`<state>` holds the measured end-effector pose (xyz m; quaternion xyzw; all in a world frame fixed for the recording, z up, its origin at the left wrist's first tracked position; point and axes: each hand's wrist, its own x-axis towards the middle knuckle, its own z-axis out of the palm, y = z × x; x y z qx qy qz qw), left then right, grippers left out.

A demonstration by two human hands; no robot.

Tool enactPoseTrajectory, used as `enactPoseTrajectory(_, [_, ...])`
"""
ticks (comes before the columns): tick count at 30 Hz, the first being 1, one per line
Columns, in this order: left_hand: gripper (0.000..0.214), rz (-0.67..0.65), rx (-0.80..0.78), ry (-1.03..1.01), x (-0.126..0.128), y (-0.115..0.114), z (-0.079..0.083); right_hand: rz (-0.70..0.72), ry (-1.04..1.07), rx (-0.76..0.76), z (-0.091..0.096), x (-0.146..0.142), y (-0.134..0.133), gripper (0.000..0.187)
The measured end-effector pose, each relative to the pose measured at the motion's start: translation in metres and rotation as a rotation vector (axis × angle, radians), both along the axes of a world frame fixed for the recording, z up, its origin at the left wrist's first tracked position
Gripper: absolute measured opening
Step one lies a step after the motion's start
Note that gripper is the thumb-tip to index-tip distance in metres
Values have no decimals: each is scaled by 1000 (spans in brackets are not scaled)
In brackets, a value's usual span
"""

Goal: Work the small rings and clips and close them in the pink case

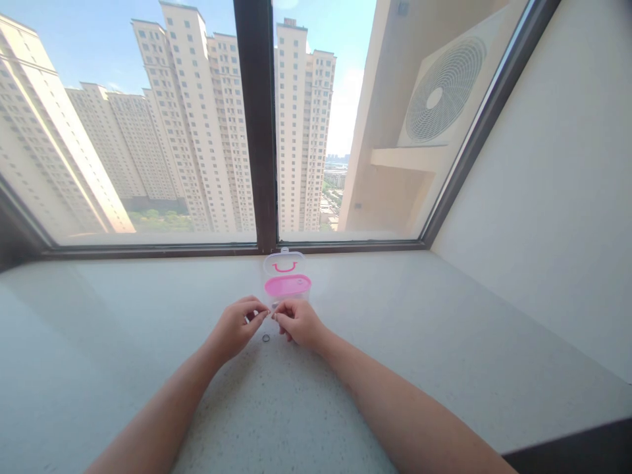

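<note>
My left hand (236, 326) and my right hand (297, 321) meet fingertip to fingertip over the stone windowsill (444, 342). Both are closed in a pinch on something tiny between them, too small to make out. A small metal ring (265, 338) lies on the sill just below the fingertips. Right behind my hands stands a small clear plastic box with a pink tray (288, 287), its clear lid (283, 263) raised and showing a pink handle.
A large window with a dark frame (257, 131) rises at the back of the sill, with high-rise buildings outside. A white wall (553, 197) closes the right side. A dark edge (573, 451) shows at the bottom right.
</note>
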<state>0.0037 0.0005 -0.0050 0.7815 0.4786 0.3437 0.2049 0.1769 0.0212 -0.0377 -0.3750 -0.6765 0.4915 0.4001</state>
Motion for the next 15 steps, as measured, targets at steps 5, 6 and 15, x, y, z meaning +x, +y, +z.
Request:
enactPoseTrajectory(5, [23, 6, 10, 9, -1, 1, -1, 11, 14, 3, -4, 0, 2, 8])
enactPoseTrajectory(6, [23, 8, 13, 14, -1, 1, -1, 11, 15, 0, -5, -1, 2, 8])
enactPoseTrajectory(15, [25, 40, 36, 48, -2, 2, -2, 8, -14, -14, -3, 0, 2, 8])
